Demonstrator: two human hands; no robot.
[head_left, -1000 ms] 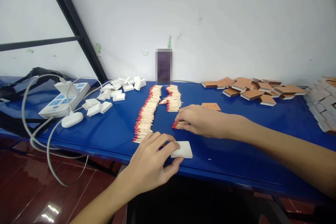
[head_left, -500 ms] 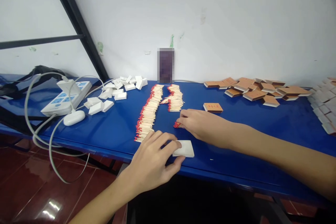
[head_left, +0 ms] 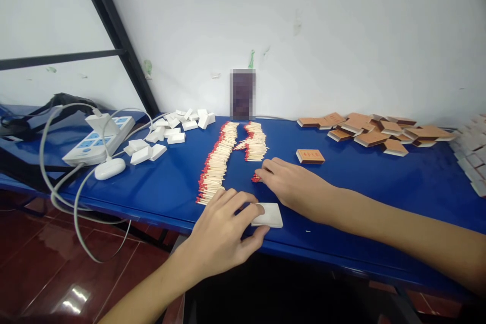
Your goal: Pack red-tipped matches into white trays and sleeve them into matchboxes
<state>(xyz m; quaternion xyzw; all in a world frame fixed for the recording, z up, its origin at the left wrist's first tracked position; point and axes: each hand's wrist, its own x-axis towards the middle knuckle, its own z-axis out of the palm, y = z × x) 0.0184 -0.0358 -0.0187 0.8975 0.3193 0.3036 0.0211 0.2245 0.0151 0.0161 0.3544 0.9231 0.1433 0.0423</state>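
Observation:
At the table's front edge my left hand (head_left: 224,228) has its index finger on the left end of a white matchbox tray (head_left: 270,216), with the thumb at its near side. Beyond and to the right of that tray, my right hand (head_left: 286,182) is closed round a small bunch of matches (head_left: 255,178), whose red heads stick out to the left. A long row of matches (head_left: 216,164) lies beyond my left hand, heads to the left. A shorter row of matches (head_left: 256,143) lies beside it, with a few askew. One orange matchbox sleeve (head_left: 310,156) lies beyond my right wrist.
Orange matchbox sleeves (head_left: 370,129) are heaped at the back right, beside stacked boxes (head_left: 474,154). White trays (head_left: 176,129) lie scattered at the back left. A power strip (head_left: 99,142) with looping white cables and a black metal post (head_left: 117,35) stand further left.
The whole view has shifted slightly. Both hands keep nearly the same places and grips, the left at the tray and the right on the matches.

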